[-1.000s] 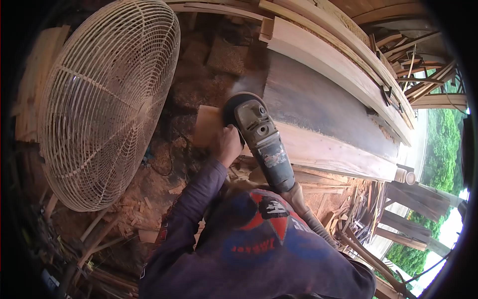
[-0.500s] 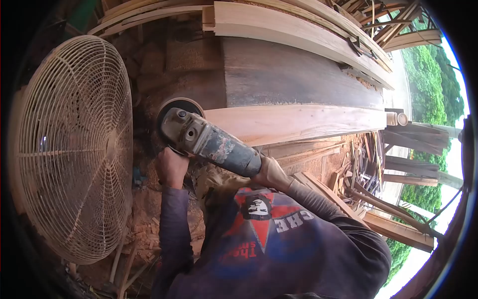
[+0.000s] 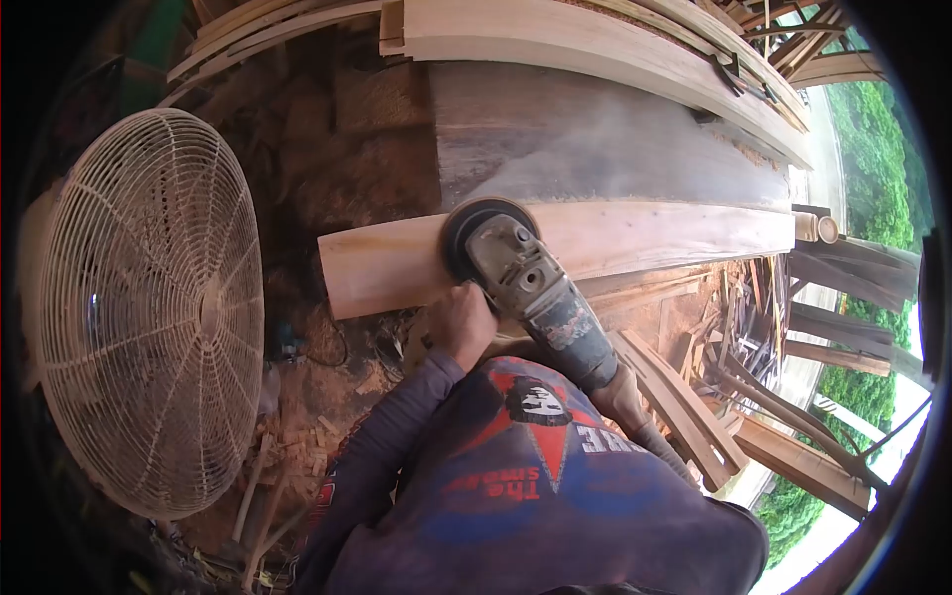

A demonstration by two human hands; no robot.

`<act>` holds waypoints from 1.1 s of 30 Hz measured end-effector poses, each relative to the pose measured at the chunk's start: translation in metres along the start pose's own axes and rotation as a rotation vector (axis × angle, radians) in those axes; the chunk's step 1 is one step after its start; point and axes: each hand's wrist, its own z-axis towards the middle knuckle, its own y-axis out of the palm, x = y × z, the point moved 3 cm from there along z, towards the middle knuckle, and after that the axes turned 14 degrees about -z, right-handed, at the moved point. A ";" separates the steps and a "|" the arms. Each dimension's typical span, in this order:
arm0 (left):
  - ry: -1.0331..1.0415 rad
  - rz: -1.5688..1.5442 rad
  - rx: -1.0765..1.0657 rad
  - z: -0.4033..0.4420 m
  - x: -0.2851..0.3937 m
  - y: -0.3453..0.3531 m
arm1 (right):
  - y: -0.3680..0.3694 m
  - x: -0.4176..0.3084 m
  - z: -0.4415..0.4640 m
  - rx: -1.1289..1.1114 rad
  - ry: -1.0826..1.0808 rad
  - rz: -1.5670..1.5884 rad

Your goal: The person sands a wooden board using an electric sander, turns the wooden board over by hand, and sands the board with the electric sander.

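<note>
Both my hands are on a worn angle grinder (image 3: pixel 555 312) with a round disc (image 3: pixel 466 233) at its head. My left hand (image 3: pixel 462 323) is closed beside the head, its grip there mostly hidden under the fingers. Around the rear end of the body, my right hand (image 3: pixel 619 397) is wrapped. The disc lies against the upper face of a long pale wooden plank (image 3: pixel 664 233), left of its middle. Fine dust hangs in the air above the disc. Underneath and behind the plank is a dark, dusty tabletop (image 3: pixel 555 129).
A large caged fan (image 3: pixel 149 317) stands at the left. Another thick pale beam (image 3: pixel 555 40) lies along the far side of the tabletop. Stacked boards (image 3: pixel 684 407) and wood scraps fill the right, with chips and sawdust on the ground (image 3: pixel 317 397).
The grinder and both hands have moved right along the plank, from its left end toward its middle. The plank's left end is now uncovered, and dust has appeared above the disc.
</note>
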 end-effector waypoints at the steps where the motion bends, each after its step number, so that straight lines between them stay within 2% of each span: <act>1: 0.043 -0.027 -0.007 0.004 0.008 0.014 | -0.005 0.010 -0.004 0.017 0.012 0.013; 5: 0.185 -0.049 -0.115 0.017 0.047 0.071 | -0.025 0.048 -0.022 0.077 0.112 0.125; 6: 0.188 -0.043 -0.127 0.018 0.059 0.078 | -0.021 0.071 -0.026 0.087 0.174 0.204; 8: 0.340 -0.069 -0.230 0.021 0.085 0.095 | -0.011 0.118 -0.034 0.122 0.296 0.366; 10: 0.372 -0.044 -0.289 0.028 0.109 0.122 | -0.038 0.099 -0.040 0.080 0.314 0.101; 12: 0.448 0.003 -0.346 0.035 0.136 0.154 | -0.028 0.137 -0.041 0.073 0.350 0.100; 14: 0.504 0.019 -0.368 0.043 0.165 0.186 | -0.027 0.163 -0.041 0.189 0.355 0.255; 15: 0.533 0.021 -0.387 0.046 0.182 0.200 | -0.029 0.170 -0.040 0.179 0.358 0.260; 18: 0.627 0.038 -0.423 0.056 0.224 0.248 | -0.027 0.200 -0.041 0.075 0.590 0.171; 21: 0.701 0.157 -0.387 0.070 0.249 0.277 | -0.014 0.209 -0.032 0.158 0.599 0.217; 23: 0.771 0.280 -0.331 0.072 0.250 0.271 | -0.005 0.209 -0.028 0.173 0.640 0.241; 26: 0.750 0.286 -0.274 0.065 0.216 0.231 | 0.012 0.203 -0.027 0.158 0.625 0.263; 27: 0.705 0.282 -0.305 0.059 0.200 0.209 | 0.016 0.192 -0.025 0.146 0.599 0.260; 31: 0.513 0.163 -0.196 0.028 0.113 0.133 | 0.025 0.131 -0.014 0.084 0.377 0.212; 33: 0.348 0.109 -0.154 0.006 0.077 0.096 | 0.031 0.097 -0.006 0.051 0.267 0.175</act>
